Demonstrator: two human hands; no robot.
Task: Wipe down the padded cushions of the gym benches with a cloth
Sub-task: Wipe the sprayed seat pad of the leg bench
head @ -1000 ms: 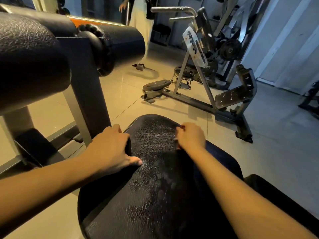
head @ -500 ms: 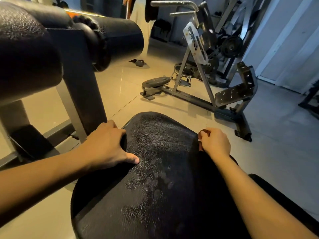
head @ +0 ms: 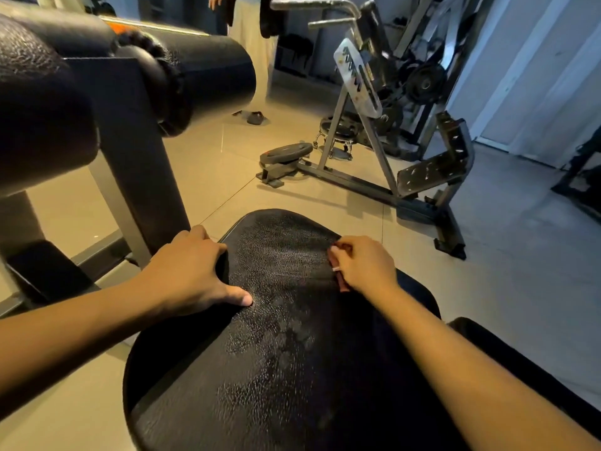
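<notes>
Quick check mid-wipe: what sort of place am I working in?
Most likely a gym's weights area: a black textured padded bench cushion, a black cylindrical foam roller pad, and a grey steel plate-loaded machine with a round black weight plate resting on its base.

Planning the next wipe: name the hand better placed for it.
Right. The right hand already grips the reddish cloth on the cushion; the left hand holds no cloth and grips the cushion's left edge.
</notes>
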